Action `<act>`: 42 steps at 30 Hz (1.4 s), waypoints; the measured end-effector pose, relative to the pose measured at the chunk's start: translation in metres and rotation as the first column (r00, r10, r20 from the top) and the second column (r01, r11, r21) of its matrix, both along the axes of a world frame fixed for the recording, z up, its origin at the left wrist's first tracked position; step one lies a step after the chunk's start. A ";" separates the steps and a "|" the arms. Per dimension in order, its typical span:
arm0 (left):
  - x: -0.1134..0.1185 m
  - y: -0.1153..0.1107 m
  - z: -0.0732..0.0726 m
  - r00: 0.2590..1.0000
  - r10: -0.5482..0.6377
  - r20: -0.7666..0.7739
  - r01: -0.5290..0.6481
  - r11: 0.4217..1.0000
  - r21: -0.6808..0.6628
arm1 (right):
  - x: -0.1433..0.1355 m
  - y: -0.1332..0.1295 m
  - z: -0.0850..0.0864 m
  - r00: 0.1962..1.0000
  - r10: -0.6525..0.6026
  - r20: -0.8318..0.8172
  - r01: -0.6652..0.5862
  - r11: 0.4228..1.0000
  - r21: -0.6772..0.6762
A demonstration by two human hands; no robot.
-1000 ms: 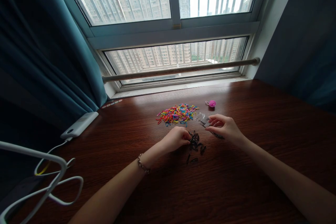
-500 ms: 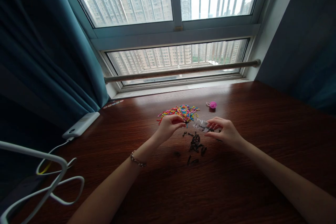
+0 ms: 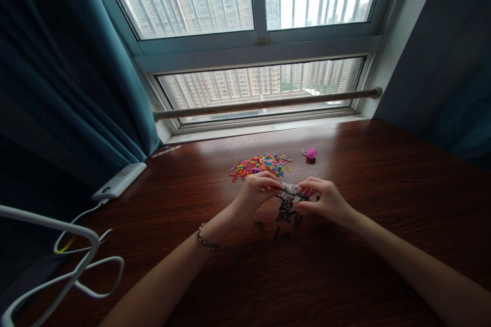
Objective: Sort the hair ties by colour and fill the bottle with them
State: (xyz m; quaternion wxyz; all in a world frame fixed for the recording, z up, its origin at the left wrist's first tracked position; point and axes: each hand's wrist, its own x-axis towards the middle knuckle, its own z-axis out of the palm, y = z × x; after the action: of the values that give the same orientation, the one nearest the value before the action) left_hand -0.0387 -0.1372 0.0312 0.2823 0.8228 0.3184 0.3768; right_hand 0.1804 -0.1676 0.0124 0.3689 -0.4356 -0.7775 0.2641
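In the head view, my right hand (image 3: 324,196) grips a small clear plastic bottle (image 3: 292,187) lying on its side, mouth to the left. Dark pieces show through its wall. My left hand (image 3: 258,191) is closed in a pinch at the bottle's mouth, with a small black loop (image 3: 277,188) at the fingertips, partly hidden. Below both hands lies a loose pile of small black loops (image 3: 286,211), which look like little hair bands. Several strays, such as a black loop (image 3: 259,225), lie around it.
Behind my left hand spreads a heap of multicoloured small loops (image 3: 264,164). A pink cap (image 3: 311,154) lies farther back on the brown table (image 3: 199,163). At the left are a white power bank (image 3: 119,182) and a white cable (image 3: 88,265).
My left hand has moved right and slightly down to the bottle's mouth, bringing the black loop with it. The bottle in my right hand has shifted slightly toward me.
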 end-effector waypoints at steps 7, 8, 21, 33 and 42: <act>0.002 0.000 -0.006 0.989 0.068 0.131 -0.047 0.987 -0.155 | -0.001 0.000 -0.001 1.000 -0.001 -0.027 0.001 1.000 -0.001; 0.001 0.000 -0.006 0.987 0.056 0.151 -0.031 0.986 -0.164 | 0.000 0.000 -0.001 0.999 -0.007 -0.032 0.007 1.000 -0.003; 0.001 -0.003 0.002 0.986 0.066 0.153 -0.047 0.991 -0.128 | 0.000 0.000 -0.003 0.996 -0.035 -0.081 0.031 0.998 -0.050; 0.023 -0.016 -0.007 0.884 0.051 0.464 0.219 0.832 -0.509 | -0.022 -0.009 -0.008 0.937 0.074 -0.342 -0.135 0.978 -0.158; -0.018 0.007 0.025 0.969 0.083 0.232 -0.050 0.988 -0.146 | 0.003 0.016 -0.004 0.888 0.394 0.238 -0.373 0.919 -0.131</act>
State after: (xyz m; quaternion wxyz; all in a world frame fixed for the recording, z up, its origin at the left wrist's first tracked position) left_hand -0.0571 -0.1305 0.0560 0.3623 0.7388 0.3353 0.4587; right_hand 0.1833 -0.1511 0.0080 0.1862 -0.3190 -0.8782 0.3039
